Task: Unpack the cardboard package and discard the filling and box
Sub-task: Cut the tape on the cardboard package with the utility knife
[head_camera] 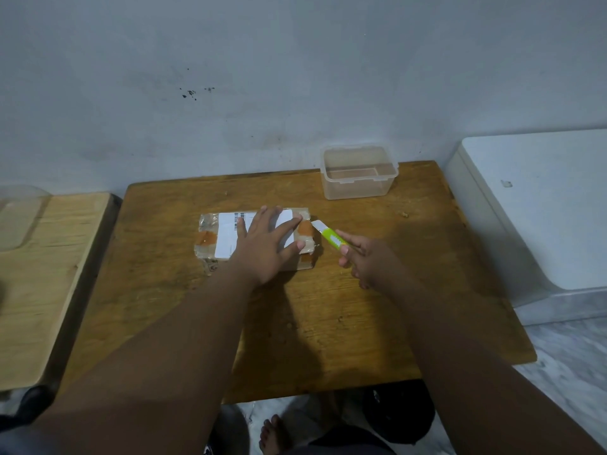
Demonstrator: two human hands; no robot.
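A small cardboard package, wrapped in clear and orange tape with a white shipping label on top, lies in the middle of the brown wooden table. My left hand lies flat on top of it, fingers spread, pressing it down. My right hand grips a green utility knife just to the right of the package. The knife's blade tip touches the package's right edge at the orange tape.
An open clear plastic container stands at the table's back, near the wall. A lighter wooden board lies to the left, a white box-like unit to the right. Bare feet show below the table's front edge.
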